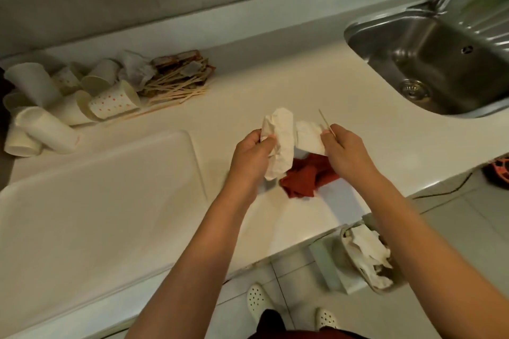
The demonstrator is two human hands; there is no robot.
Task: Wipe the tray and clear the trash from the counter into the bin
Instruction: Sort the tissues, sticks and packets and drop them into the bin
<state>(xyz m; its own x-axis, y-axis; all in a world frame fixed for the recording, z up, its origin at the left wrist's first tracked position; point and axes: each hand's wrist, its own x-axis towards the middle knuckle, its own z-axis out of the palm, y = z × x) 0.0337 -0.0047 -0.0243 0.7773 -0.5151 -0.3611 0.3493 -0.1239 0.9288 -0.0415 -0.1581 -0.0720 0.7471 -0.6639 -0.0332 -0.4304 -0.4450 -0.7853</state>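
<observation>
The tray (96, 201), white, lies flat on the tabletop (275, 82) at the left. Just right of it, above a red cloth (305, 177), the left hand (252, 157) has its grip curled round a crumpled napkin (281, 143). The right hand (345, 151) pinches a second napkin (309, 136) and a wooden stick (326, 122). Paper cups (55, 107) and stirrers (176, 88) are piled behind the tray. The bin (366, 259) stands on the floor below the tabletop edge.

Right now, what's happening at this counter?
A person stands at the counter, each hand gripping crumpled paper: left hand a wad, right hand a napkin plus a thin wooden stick. A red cloth lies below them, beside the white tray. Paper cups and stirrers remain piled far left. The floor bin already holds paper.
</observation>
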